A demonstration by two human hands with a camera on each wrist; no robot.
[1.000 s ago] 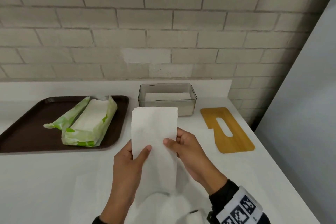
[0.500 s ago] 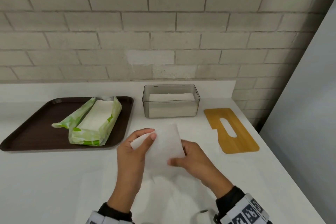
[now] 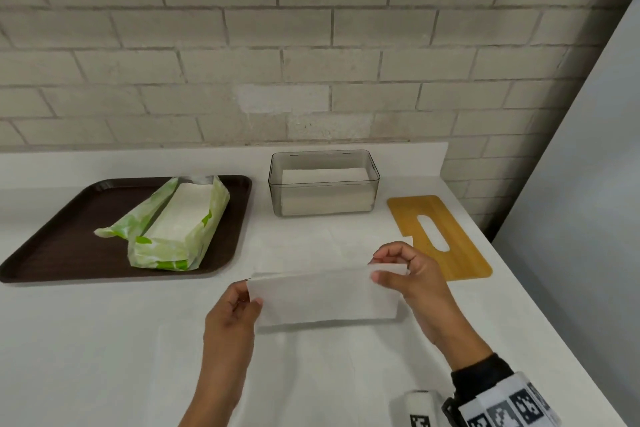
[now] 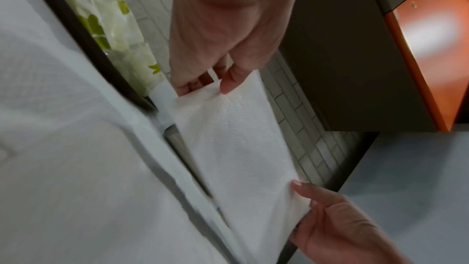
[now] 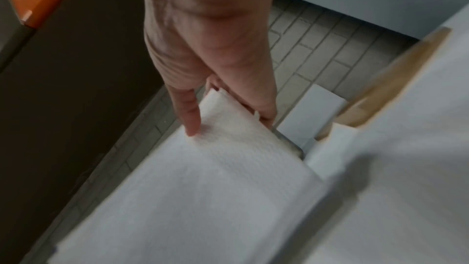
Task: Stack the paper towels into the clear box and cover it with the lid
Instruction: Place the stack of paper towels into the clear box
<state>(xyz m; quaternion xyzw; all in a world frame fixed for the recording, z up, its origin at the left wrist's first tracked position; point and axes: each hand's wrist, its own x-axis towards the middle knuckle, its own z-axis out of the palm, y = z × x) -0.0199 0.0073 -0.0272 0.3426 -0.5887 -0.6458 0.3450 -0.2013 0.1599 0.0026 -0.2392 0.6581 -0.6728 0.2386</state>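
Both hands hold one folded white paper towel (image 3: 325, 295) stretched sideways above the white counter. My left hand (image 3: 247, 300) pinches its left end between thumb and fingers. My right hand (image 3: 389, 265) pinches its upper right corner. In the left wrist view the paper towel (image 4: 236, 148) spans from the left hand (image 4: 215, 81) to the right hand's fingers (image 4: 327, 214). In the right wrist view the right hand (image 5: 228, 115) pinches the paper towel (image 5: 203, 178). The clear box (image 3: 323, 156), partly filled with stacked towels, stands beyond. The wooden lid (image 3: 460, 253) with its slot lies flat at the right.
A dark brown tray (image 3: 62, 236) at the left holds an opened green-and-white pack of towels (image 3: 180, 222). A brick wall (image 3: 311, 45) runs behind the counter. A grey panel (image 3: 588, 218) borders the counter's right edge.
The towel hung lengthwise a second ago. It has been folded and turned sideways, and the hands have drawn apart to its two ends.
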